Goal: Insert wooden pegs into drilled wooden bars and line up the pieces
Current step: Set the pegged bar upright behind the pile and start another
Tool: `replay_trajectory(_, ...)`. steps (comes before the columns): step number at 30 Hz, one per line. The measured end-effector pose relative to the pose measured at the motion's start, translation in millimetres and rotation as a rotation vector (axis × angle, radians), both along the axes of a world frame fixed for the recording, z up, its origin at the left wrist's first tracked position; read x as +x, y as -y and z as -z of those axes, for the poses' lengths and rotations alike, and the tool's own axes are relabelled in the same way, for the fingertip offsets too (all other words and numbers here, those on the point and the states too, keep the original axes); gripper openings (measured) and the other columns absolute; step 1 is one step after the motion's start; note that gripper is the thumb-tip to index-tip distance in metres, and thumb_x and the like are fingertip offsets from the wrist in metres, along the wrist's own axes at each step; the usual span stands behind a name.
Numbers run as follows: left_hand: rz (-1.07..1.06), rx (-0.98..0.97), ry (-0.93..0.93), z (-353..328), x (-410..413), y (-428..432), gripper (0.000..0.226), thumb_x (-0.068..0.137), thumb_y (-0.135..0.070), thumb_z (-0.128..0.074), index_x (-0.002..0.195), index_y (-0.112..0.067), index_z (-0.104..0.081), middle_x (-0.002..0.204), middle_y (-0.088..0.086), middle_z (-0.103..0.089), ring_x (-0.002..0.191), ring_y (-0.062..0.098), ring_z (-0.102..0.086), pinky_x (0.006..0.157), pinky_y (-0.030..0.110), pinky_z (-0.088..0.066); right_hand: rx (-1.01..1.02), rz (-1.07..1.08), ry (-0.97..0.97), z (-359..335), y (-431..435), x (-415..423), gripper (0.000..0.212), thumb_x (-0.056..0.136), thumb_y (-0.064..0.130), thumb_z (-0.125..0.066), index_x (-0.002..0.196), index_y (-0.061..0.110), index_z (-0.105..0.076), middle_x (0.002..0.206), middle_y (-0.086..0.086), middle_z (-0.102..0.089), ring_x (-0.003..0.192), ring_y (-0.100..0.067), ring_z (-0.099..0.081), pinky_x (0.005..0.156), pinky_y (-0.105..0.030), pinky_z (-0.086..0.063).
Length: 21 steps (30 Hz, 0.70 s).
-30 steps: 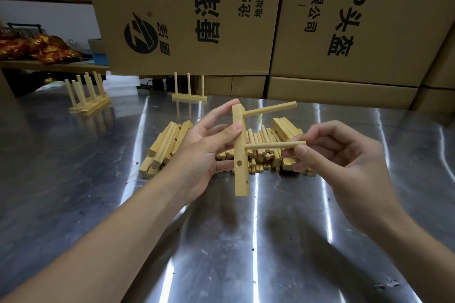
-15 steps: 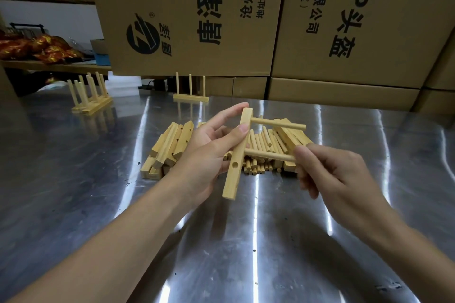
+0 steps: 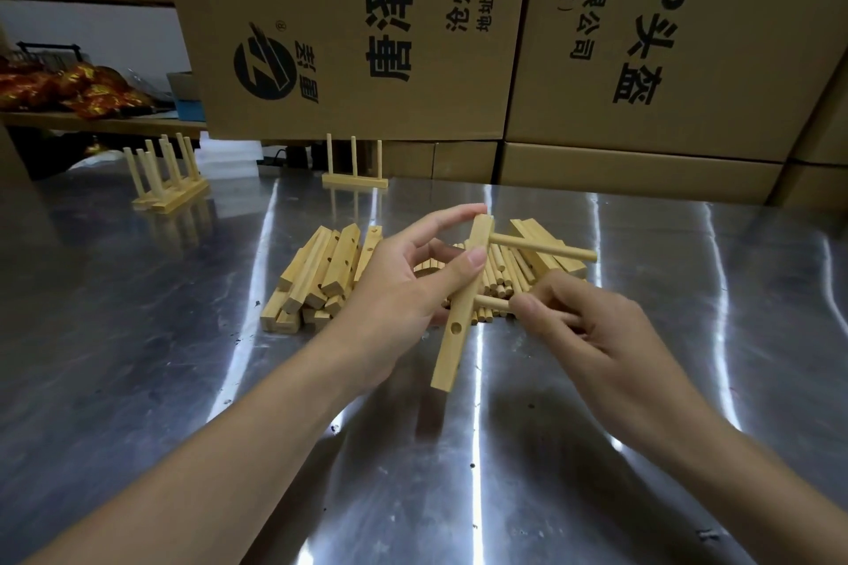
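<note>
two pegs: one peg already seated in the top hole of the held bar, a second peg at the middle hole
head view, left hand: fingers closed around the bar, thumb across its front face, holding it tilted above the middle of the desk
head view, right hand: pinching the second peg, its tip at the bar's middle hole; how deep it sits cannot be told
bar: one empty hole shows below the second peg
supply: loose bars heaped just behind the left hand, loose pegs behind the held bar, all toward the far half of the desk
finished pieces: one three-peg bar stands at the far edge, a group of pegged bars near the far left corner
step in hand: likely pressing the second peg home
next move: needs a straight push along the hole's axis while the left hand braces the bar, then a third peg from the pile for the last hole
</note>
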<state>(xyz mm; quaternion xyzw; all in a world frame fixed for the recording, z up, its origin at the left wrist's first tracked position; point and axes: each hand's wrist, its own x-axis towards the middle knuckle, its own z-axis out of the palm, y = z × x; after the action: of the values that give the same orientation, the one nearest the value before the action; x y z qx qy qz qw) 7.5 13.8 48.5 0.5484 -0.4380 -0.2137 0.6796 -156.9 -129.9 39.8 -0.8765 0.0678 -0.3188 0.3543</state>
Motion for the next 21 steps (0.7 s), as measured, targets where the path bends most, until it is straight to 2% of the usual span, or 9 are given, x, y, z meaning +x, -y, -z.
replay_trajectory(2,0.005,0.008,0.013,1.3,-2.0,0.8,0.041,0.102,-0.021,-0.071,0.135,-0.045,-0.068,0.097,-0.001,-0.071,0.087,0.020,-0.077,0.074,0.034,-0.064,0.011,0.024,0.000,2.7,-0.1,0.5,0.052,0.105,0.055,-0.051,0.072,0.015,-0.060,0.058,-0.003,-0.044,0.054,-0.008,-0.037,0.051,-0.022,-0.029)
replay_trajectory(5,-0.010,0.008,0.040,1.3,-2.1,1.2,0.042,0.100,-0.021,-0.073,0.134,-0.045,-0.068,0.098,0.001,-0.072,0.090,0.027,-0.078,0.074,0.038,-0.065,0.262,-0.044,-0.084,0.4,0.9,1.7,0.058,0.100,0.059,-0.055,0.067,0.012,-0.061,0.055,-0.001,-0.037,0.051,-0.010,-0.033,0.049,-0.018,-0.028)
replay_trajectory(7,-0.027,0.010,0.061,1.1,-2.4,1.2,0.042,0.100,-0.020,-0.073,0.134,-0.045,-0.068,0.098,0.002,-0.072,0.090,0.029,-0.079,0.074,0.039,-0.066,0.183,-0.063,-0.066,-0.3,1.2,1.2,0.052,0.100,0.055,-0.061,0.069,0.013,-0.061,0.057,-0.001,-0.041,0.054,-0.009,-0.037,0.050,-0.019,-0.030)
replay_trajectory(9,-0.039,0.010,0.090,0.6,-3.8,1.2,0.042,0.100,-0.022,-0.073,0.134,-0.046,-0.068,0.097,0.000,-0.072,0.091,0.032,-0.078,0.073,0.038,-0.065,0.130,-0.050,-0.072,0.4,1.9,1.8,0.052,0.101,0.055,-0.059,0.068,0.016,-0.061,0.056,-0.001,-0.047,0.054,-0.009,-0.041,0.051,-0.020,-0.032)
replay_trajectory(12,-0.048,0.008,0.163,-1.9,-6.3,0.4,0.042,0.099,-0.023,-0.074,0.134,-0.047,-0.068,0.095,-0.004,-0.071,0.091,0.042,-0.075,0.076,0.049,-0.067,0.320,-0.103,-0.144,1.2,-1.5,2.8,0.060,0.102,0.056,-0.051,0.062,0.013,-0.064,0.049,0.001,-0.048,0.048,-0.007,-0.041,0.050,-0.014,-0.033)
replay_trajectory(15,-0.049,0.015,0.208,-2.9,-9.1,-0.2,0.043,0.099,-0.022,-0.074,0.136,-0.044,-0.067,0.095,-0.008,-0.070,0.089,0.039,-0.075,0.079,0.056,-0.065,0.312,-0.093,-0.128,0.5,-3.8,4.0,0.054,0.099,0.052,-0.054,0.066,0.011,-0.067,0.053,0.000,-0.049,0.052,-0.009,-0.042,0.052,-0.014,-0.033)
replay_trajectory(18,-0.045,0.026,0.287,-3.2,-10.3,-0.7,0.044,0.099,-0.024,-0.075,0.136,-0.045,-0.066,0.098,-0.009,-0.070,0.087,0.037,-0.073,0.080,0.053,-0.065,0.561,-0.117,-0.253,0.6,-4.0,2.2,0.059,0.100,0.054,-0.055,0.059,0.012,-0.063,0.049,-0.003,-0.036,0.047,-0.014,-0.028,0.044,-0.019,-0.026)
replay_trajectory(21,-0.040,0.026,0.290,-2.6,-11.2,0.6,0.044,0.098,-0.021,-0.077,0.135,-0.043,-0.067,0.100,-0.004,-0.070,0.084,0.034,-0.075,0.077,0.048,-0.067,0.740,-0.163,-0.330,-3.4,-2.4,-0.6,0.044,0.092,0.056,-0.069,0.071,0.017,-0.072,0.055,0.002,-0.035,0.048,-0.011,-0.027,0.043,-0.019,-0.026)
